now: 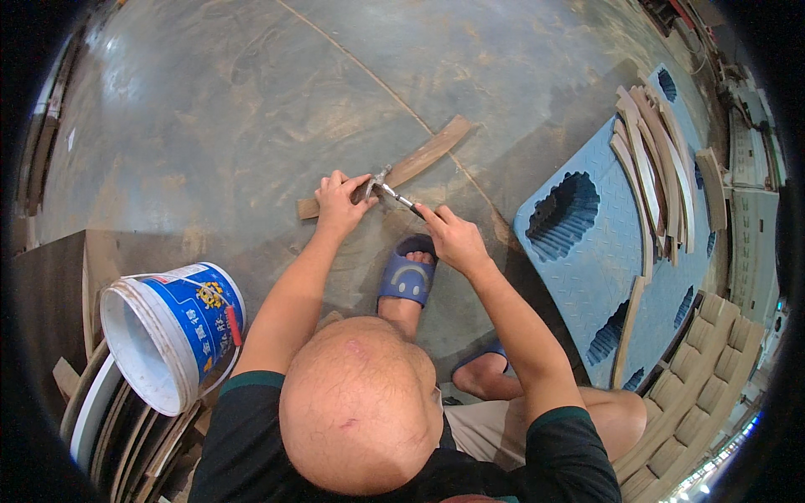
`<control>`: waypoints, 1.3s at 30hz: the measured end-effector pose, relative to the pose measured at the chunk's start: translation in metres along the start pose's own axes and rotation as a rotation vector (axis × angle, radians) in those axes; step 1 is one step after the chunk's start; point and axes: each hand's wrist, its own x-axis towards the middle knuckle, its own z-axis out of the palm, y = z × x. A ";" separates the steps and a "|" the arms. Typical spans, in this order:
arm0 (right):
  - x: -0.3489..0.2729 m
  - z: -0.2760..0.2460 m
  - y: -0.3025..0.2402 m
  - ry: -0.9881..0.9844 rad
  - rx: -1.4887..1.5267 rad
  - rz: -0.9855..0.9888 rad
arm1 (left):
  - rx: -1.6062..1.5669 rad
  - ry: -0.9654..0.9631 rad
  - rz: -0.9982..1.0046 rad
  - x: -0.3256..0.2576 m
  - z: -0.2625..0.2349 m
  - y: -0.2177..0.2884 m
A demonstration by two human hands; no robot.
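Observation:
A claw hammer point(397, 195) with a metal head and a dark grip is in my right hand point(455, 241), its fingers wrapped round the handle end. The hammer's head rests over a flat wooden strip point(432, 152), which lies slantwise on the floor. My left hand point(339, 206) reaches across the strip from the left. Its thumb and forefinger curl together right beside the hammer head; what is pinched between them is too small and shadowed to make out. Part of the strip's left end shows past this hand.
On the left a white and blue bucket point(172, 331) lies tipped over stacked boards point(142, 436). A blue plastic pallet point(553, 285) to the right bears curved wooden strips point(658, 168). Ribbed tan pieces point(696, 386) lie at the lower right. My slippered foot point(408, 277) stands below the hammer.

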 end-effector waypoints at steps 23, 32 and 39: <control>-0.014 -0.006 0.024 0.390 0.292 0.236 | 0.010 -0.013 -0.012 -0.002 -0.001 -0.006; -0.012 0.022 0.011 0.480 0.646 0.496 | -0.006 -0.036 -0.024 0.000 -0.004 0.001; -0.017 0.017 0.009 0.373 0.664 0.458 | -0.002 -0.056 -0.047 0.000 -0.004 0.003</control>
